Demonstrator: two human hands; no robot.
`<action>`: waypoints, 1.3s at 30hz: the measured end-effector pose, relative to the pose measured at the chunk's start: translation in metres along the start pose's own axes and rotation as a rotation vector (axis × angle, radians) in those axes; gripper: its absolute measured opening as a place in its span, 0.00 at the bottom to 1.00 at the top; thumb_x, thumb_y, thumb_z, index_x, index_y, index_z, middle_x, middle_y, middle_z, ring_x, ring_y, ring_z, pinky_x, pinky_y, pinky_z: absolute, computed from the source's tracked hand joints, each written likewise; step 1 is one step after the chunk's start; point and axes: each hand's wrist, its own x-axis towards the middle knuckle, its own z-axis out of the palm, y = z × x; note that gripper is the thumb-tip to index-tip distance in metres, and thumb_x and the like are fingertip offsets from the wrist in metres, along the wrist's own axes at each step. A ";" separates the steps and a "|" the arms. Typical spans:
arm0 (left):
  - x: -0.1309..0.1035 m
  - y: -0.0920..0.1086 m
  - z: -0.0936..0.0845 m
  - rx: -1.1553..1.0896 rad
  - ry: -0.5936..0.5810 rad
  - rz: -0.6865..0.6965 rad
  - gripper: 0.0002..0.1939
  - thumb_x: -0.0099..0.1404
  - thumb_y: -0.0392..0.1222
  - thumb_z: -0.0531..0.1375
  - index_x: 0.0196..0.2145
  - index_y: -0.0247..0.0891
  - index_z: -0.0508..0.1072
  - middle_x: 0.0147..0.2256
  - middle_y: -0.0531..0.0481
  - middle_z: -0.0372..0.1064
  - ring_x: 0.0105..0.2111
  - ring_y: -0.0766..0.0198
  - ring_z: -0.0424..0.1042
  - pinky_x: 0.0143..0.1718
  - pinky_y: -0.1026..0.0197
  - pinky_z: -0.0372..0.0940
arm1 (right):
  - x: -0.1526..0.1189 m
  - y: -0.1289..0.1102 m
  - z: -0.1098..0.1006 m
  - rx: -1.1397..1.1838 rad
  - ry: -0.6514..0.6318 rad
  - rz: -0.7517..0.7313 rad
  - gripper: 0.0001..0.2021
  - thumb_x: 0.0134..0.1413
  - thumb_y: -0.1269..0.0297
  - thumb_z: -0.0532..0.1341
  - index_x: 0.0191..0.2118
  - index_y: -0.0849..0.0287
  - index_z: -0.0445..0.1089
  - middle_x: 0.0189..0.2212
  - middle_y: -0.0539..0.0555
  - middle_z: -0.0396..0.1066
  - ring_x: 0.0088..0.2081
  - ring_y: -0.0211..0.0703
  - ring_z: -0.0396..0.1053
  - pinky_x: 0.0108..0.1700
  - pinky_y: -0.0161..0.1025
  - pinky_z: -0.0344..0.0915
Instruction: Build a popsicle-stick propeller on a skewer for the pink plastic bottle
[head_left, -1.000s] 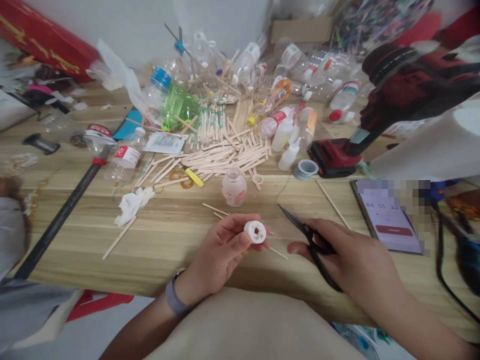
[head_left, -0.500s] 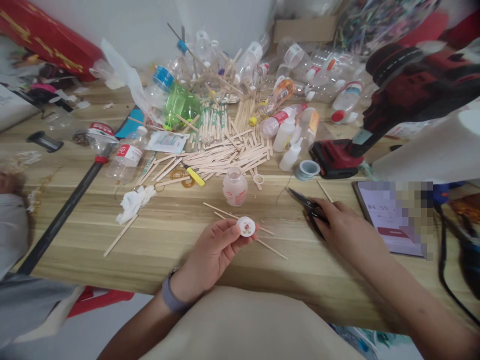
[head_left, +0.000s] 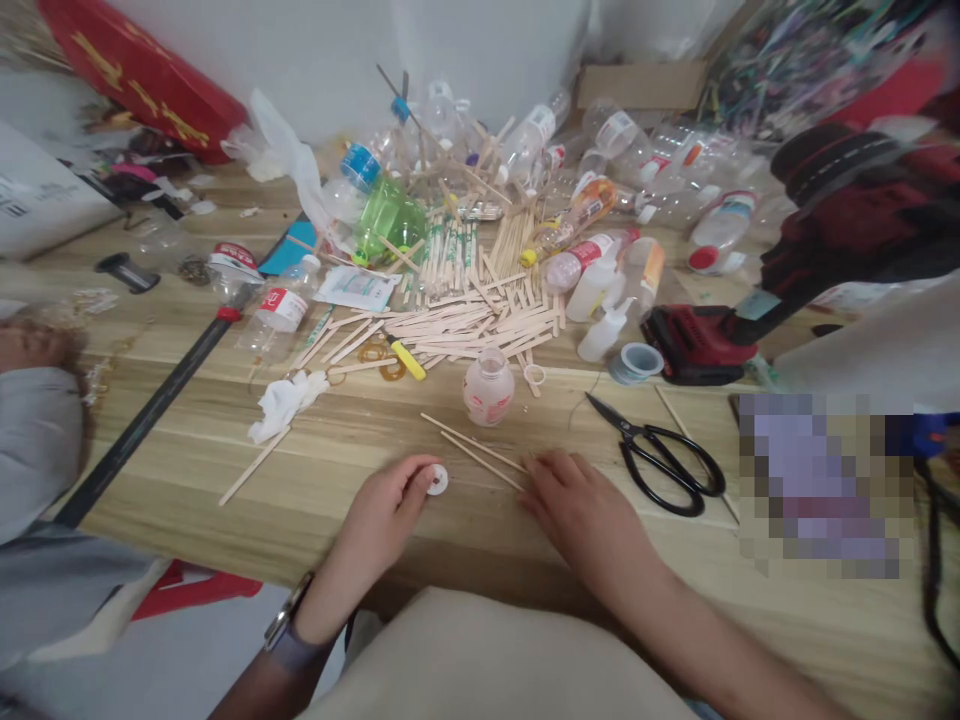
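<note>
Between thumb and fingers, my left hand point(head_left: 386, 510) pinches a small round white disc point(head_left: 437, 480) with a dark spot at its middle. My right hand point(head_left: 577, 505) lies palm down on the table, its fingertips over the right ends of two thin wooden sticks point(head_left: 480, 452); whether it grips them is hidden. A small clear pinkish bottle point(head_left: 488, 388), open at the top, stands upright behind the sticks. Black-handled scissors point(head_left: 660, 455) lie to the right of my right hand, touched by neither hand.
Flat wooden sticks point(head_left: 457, 325) and plastic bottles point(head_left: 390, 220) are heaped at the back. A red and black power tool point(head_left: 697, 340) stands at right, near a pixelated flat device point(head_left: 817, 480). At far left, a person's sleeve point(head_left: 37, 440) rests near a long dark tube point(head_left: 150, 410).
My right hand has let go of the scissors and moved left to the thin sticks. My left hand has drawn back left with the white disc. The view has shifted somewhat.
</note>
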 end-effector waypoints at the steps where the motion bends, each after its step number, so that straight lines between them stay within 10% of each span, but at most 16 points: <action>1: 0.001 0.000 0.000 0.055 0.013 0.029 0.15 0.66 0.48 0.53 0.39 0.40 0.76 0.32 0.46 0.77 0.31 0.56 0.73 0.34 0.58 0.65 | 0.004 -0.003 0.003 -0.023 -0.010 0.007 0.05 0.59 0.72 0.59 0.41 0.60 0.70 0.34 0.56 0.71 0.37 0.47 0.69 0.37 0.41 0.64; 12: 0.001 -0.003 -0.018 0.198 0.137 0.111 0.17 0.66 0.48 0.51 0.43 0.40 0.76 0.42 0.44 0.77 0.42 0.52 0.75 0.43 0.57 0.65 | 0.009 0.000 -0.006 -0.191 -0.077 -0.077 0.12 0.48 0.85 0.56 0.31 0.60 0.68 0.28 0.56 0.69 0.32 0.48 0.66 0.34 0.41 0.60; 19: 0.005 0.003 -0.029 -0.109 0.124 -0.007 0.14 0.65 0.46 0.54 0.41 0.37 0.76 0.20 0.55 0.65 0.22 0.64 0.66 0.24 0.64 0.60 | 0.005 0.009 -0.010 -0.191 -0.047 -0.167 0.09 0.52 0.81 0.56 0.31 0.61 0.66 0.28 0.57 0.68 0.32 0.50 0.65 0.33 0.43 0.57; 24: 0.011 0.009 -0.035 -0.119 0.281 0.214 0.12 0.65 0.45 0.56 0.40 0.38 0.75 0.35 0.50 0.69 0.29 0.66 0.70 0.37 0.60 0.67 | -0.022 0.002 -0.012 -0.028 0.005 -0.342 0.09 0.58 0.76 0.53 0.29 0.58 0.63 0.26 0.53 0.65 0.29 0.45 0.61 0.33 0.41 0.54; 32: 0.072 0.032 0.007 0.030 0.190 0.479 0.59 0.37 0.62 0.73 0.61 0.38 0.53 0.59 0.35 0.43 0.53 0.48 0.64 0.57 0.43 0.60 | -0.059 -0.015 0.006 0.254 0.085 -0.391 0.11 0.62 0.76 0.51 0.29 0.59 0.65 0.25 0.52 0.64 0.29 0.44 0.59 0.34 0.40 0.54; 39: 0.087 0.053 0.022 0.100 0.288 0.524 0.22 0.52 0.43 0.69 0.43 0.36 0.68 0.46 0.44 0.61 0.48 0.54 0.66 0.49 0.50 0.66 | -0.037 -0.010 0.008 0.196 0.072 -0.459 0.06 0.57 0.74 0.57 0.29 0.59 0.66 0.26 0.52 0.65 0.29 0.45 0.58 0.34 0.41 0.52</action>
